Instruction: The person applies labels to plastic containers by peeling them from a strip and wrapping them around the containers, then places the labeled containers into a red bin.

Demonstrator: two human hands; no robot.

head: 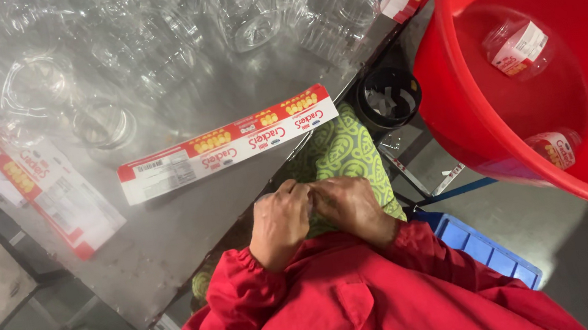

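Observation:
My left hand (279, 224) and my right hand (350, 207) are pressed together over my lap, just off the metal table's (167, 244) near edge. Their fingers curl onto one small pale, clear item that they almost wholly hide; only a sliver shows at the left knuckles. A green patterned cloth (342, 150) lies under and beyond the hands. Red sleeves cover both arms. A long red, white and yellow label strip (226, 145) lies flat on the table just beyond the hands.
Several clear glass jars (242, 11) crowd the table's far side, and more label sheets (57, 198) lie at left. A big red bucket (456, 119) at right holds labelled jars (519, 47). A black round cup (389, 96) and a blue crate (486, 251) sit below.

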